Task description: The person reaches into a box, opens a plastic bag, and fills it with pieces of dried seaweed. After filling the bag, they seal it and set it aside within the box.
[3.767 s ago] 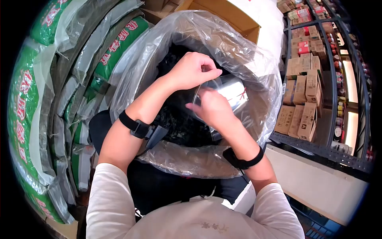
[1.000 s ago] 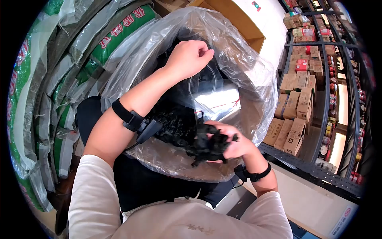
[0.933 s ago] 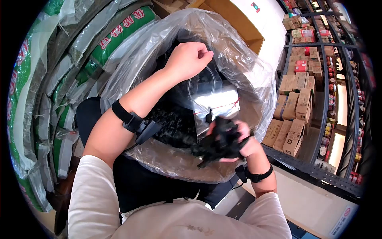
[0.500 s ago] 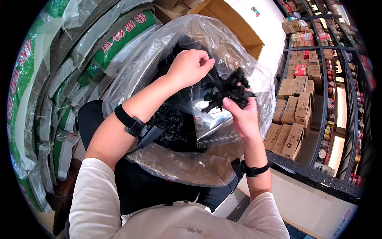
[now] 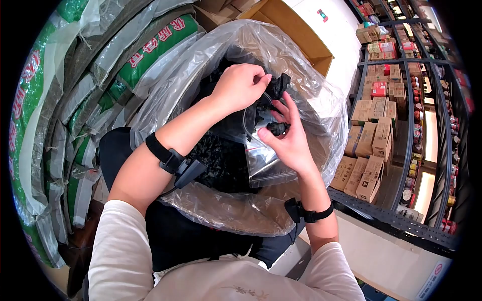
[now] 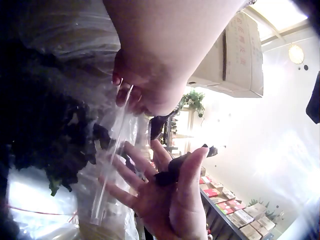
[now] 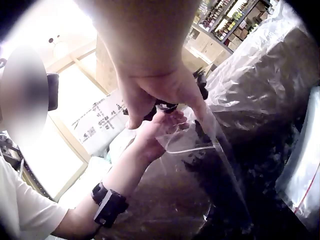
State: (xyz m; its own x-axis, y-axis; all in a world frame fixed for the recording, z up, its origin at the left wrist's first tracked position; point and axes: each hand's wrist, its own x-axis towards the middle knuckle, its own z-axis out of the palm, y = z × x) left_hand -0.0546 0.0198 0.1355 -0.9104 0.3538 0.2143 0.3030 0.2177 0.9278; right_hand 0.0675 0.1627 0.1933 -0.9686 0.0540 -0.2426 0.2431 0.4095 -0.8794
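Observation:
The left hand [image 5: 241, 86] pinches the rim of a clear zip bag [image 5: 266, 173], whose mouth stands parted inside a large plastic-lined box. Beside it the right hand [image 5: 288, 133] has its fingers spread and slightly bent at the bag's mouth, with black crinkled pieces [image 5: 277, 129] on the palm and a clump [image 5: 280, 86] by the fingertips. In the left wrist view the right hand [image 6: 167, 200] shows spread fingers behind the clear plastic. More dark pieces [image 5: 216, 158] fill the box below.
A crumpled clear liner [image 5: 221, 203] covers the box's rim. Green and white sacks [image 5: 150, 50] are stacked at the left. An open cardboard box [image 5: 301, 37] stands behind, and shelves with cartons [image 5: 371, 175] line the right.
The right hand came up from the box with a black clump, then moved left to the bag's mouth, where its fingers have spread. The left hand keeps its pinch on the bag.

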